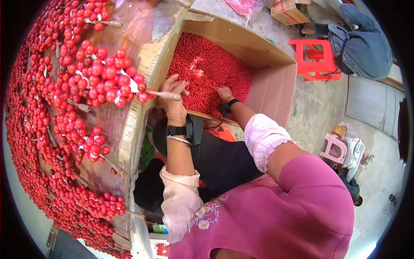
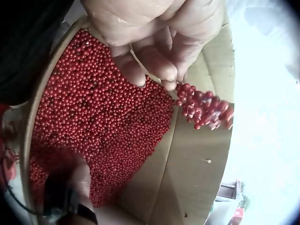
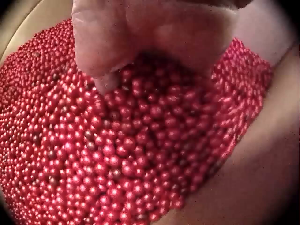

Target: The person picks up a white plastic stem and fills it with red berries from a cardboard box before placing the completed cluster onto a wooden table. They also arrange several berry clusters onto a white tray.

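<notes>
A small cluster of red berries [image 1: 196, 71] [image 2: 204, 107] hangs from the fingertips of my left hand [image 1: 174, 97] [image 2: 157, 35], which pinches its end over the near left side of a cardboard box [image 1: 269, 88] [image 2: 187, 159]. Loose red berries [image 1: 207, 52] [image 2: 103, 103] [image 3: 93, 154] fill the box in a deep heap. My right hand [image 1: 224, 93] [image 2: 79, 180] [image 3: 150, 37] is low in the box, against the berries. In the right wrist view one fingertip touches them; the other fingers are shadowed or out of sight, so their grip is unclear.
Left of the box, a wooden board [image 1: 116, 142] bears many berry clusters on stems [image 1: 103, 77], some at its edge. Beyond the box stand a red stool [image 1: 315, 64], a seated person [image 1: 366, 43] and a carton [image 1: 286, 12]. A pink stool [image 1: 334, 146] stands at the right.
</notes>
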